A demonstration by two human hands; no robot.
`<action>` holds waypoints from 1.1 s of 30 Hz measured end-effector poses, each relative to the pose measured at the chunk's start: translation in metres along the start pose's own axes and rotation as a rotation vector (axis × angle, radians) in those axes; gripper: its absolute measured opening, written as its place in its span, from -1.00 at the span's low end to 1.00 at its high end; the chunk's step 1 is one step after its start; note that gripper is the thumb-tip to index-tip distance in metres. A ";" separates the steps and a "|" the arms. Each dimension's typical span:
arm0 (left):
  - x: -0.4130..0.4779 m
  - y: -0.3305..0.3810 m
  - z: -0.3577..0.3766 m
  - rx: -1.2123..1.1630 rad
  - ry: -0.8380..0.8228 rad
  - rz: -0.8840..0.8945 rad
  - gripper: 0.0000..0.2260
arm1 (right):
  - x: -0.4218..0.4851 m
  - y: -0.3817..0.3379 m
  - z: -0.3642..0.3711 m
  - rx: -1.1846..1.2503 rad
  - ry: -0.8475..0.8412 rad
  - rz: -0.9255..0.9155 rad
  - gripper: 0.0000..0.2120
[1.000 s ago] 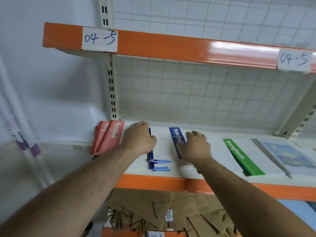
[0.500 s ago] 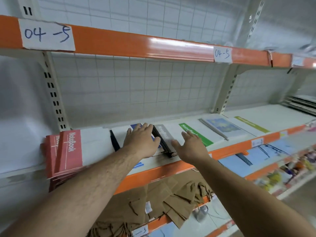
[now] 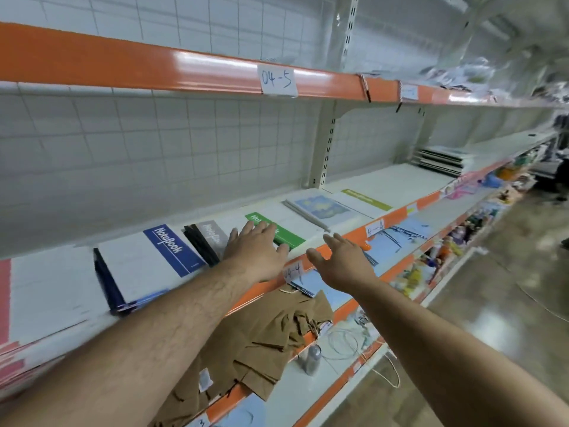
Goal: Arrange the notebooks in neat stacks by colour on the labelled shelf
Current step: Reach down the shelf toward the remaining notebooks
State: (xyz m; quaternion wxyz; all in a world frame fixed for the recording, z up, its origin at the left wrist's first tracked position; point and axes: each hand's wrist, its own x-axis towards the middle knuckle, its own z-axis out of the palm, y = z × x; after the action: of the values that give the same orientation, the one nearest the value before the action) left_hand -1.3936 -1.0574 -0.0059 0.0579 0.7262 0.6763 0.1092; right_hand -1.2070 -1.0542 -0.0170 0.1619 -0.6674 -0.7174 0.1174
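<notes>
My left grip (image 3: pixel 255 251) is released, fingers straight and spread, laid flat over the near end of the green notebook (image 3: pixel 288 238). I cannot tell whether it presses down. My right grip (image 3: pixel 341 263) is also released and holds nothing, palm down in front of the orange edge of the shelf (image 3: pixel 394 180). A paper label (image 3: pixel 292 271) on that edge reads "04-4"; the one on the upper rail (image 3: pixel 277 80) reads "04-5". The notebooks lie flat on the shelf, long axes running from the front edge toward the wire grid at the back. The blue stack (image 3: pixel 172 249) carries "NoteBook" in white along its coloured band, the lettering following the long axis. Just beside it is a grey stack (image 3: pixel 212 237) with the same title, partly hidden by my left grip. The green one shows only "Not". Further right lie a picture-cover book (image 3: pixel 323 209) and an olive-banded notebook (image 3: pixel 366 199) whose writing is too blurred to read. A red stack (image 3: pixel 4 303) sits at the far left.
</notes>
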 end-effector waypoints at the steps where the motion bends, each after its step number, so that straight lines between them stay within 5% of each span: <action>1: 0.006 0.011 0.003 -0.002 0.004 0.009 -0.42 | 0.003 0.011 -0.004 0.002 0.003 -0.001 -0.30; 19: 0.150 0.240 0.066 0.054 -0.058 0.102 -0.41 | 0.088 0.247 -0.111 -0.063 0.019 0.019 -0.40; 33: 0.327 0.372 0.122 0.031 -0.109 0.380 -0.44 | 0.210 0.385 -0.142 -0.093 0.089 0.255 -0.31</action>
State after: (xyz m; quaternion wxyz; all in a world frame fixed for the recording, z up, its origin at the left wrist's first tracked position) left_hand -0.9843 -0.7532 -0.0118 0.0616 0.8464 0.5246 0.0685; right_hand -0.8095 -0.8202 -0.0183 0.1463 -0.7645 -0.6234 0.0742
